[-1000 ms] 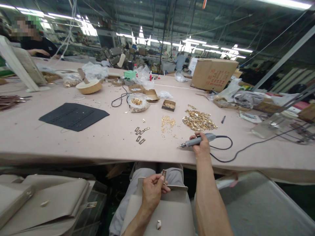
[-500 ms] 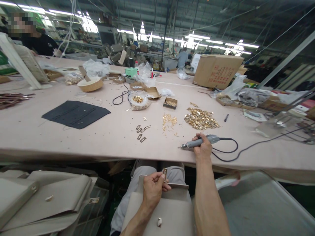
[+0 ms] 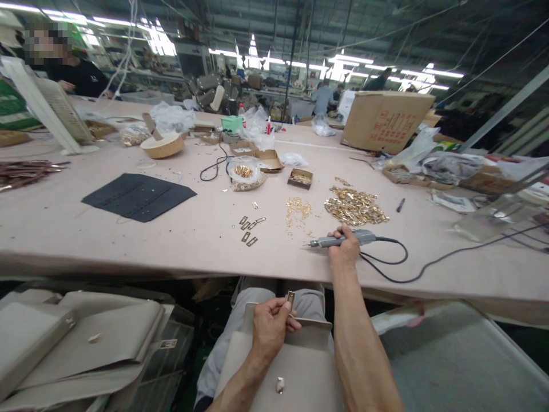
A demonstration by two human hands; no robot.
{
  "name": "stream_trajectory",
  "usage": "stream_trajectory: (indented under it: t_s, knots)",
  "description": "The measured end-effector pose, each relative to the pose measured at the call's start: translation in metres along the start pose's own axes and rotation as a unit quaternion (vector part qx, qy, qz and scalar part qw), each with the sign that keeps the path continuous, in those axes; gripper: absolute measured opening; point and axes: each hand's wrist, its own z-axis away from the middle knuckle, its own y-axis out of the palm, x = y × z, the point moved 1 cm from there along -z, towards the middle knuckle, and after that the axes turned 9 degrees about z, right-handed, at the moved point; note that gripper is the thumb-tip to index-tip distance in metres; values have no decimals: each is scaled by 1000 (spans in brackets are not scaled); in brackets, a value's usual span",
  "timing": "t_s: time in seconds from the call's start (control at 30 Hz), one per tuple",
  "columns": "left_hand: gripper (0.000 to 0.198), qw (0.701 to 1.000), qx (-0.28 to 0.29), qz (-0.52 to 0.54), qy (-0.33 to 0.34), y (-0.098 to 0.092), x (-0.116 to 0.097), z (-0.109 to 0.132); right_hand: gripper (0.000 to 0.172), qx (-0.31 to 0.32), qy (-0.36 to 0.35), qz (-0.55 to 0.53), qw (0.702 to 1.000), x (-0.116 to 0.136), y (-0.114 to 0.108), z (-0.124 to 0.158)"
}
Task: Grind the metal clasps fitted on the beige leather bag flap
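My right hand (image 3: 343, 249) grips a grey corded electric screwdriver (image 3: 341, 239) lying low over the table's near edge, its tip pointing left. My left hand (image 3: 270, 326) is down in my lap, pinching a small gold metal fitting (image 3: 290, 299) at the top edge of a beige bag (image 3: 291, 366) resting on my knees. Several small metal plates (image 3: 249, 227) lie on the pink table (image 3: 171, 240) left of the screwdriver. Gold screws (image 3: 297, 209) and a heap of gold hardware (image 3: 355, 208) lie just beyond my right hand.
A black leather panel (image 3: 139, 197) lies at the left. A cardboard box (image 3: 386, 121), bags and small boxes of gold parts (image 3: 300, 178) sit farther back. Beige bags (image 3: 81, 343) are stacked at lower left. Another person (image 3: 71, 71) sits at the far left.
My right hand has slid the screwdriver slightly left and lowered it toward the table. My left hand holds the fitting at the bag much as before.
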Motion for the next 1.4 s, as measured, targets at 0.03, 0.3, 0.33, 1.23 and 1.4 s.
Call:
stream_trajectory:
  t_s: [0.03,0.3,0.33,1.23,1.4]
  knots:
    - [46,1000,-1,-1,-1,0,0,0,32,-7,-2,1,1000,-2,2,-1]
    - [43,1000,-3,11,2,-3,0,-2,31,-25,-8,11,1000,-9,-6,0]
    - [43,1000,-3,9,1,-3,-1,-2,31,-26,-9,12,1000,-10,-6,0]
    - [40,1000,-14,0,-4,2,-4,-1,36,-99,9,62,993,-5,-6,-2]
    - [41,1000,-17,-2,-3,1,-4,-2,32,-80,23,57,995,-3,-10,-5]
